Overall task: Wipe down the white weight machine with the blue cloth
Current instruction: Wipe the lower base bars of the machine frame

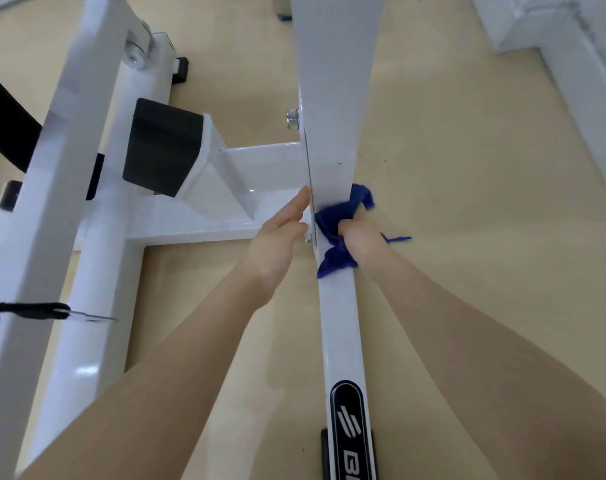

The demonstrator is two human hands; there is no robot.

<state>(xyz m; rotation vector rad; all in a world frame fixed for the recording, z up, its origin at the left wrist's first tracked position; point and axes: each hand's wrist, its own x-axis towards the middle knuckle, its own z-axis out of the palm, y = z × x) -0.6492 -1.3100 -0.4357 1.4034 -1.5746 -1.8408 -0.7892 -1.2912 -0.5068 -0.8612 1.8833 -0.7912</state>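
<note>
Below, right hand (pixel 360 237) grips blue cloth (pixel 339 220); left hand (pixel 280 233) flat; badge (pixel 351 424) reads "B".

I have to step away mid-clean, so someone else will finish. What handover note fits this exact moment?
Right hand grips the bunched blue cloth against the white upright bar of the weight machine.
Left hand is open, fingers straight, beside the bar near the crossbar joint.
Done: cannot tell which parts are already wiped.
Left: likely the rest of this bar and the frame tubes to the left.
</note>
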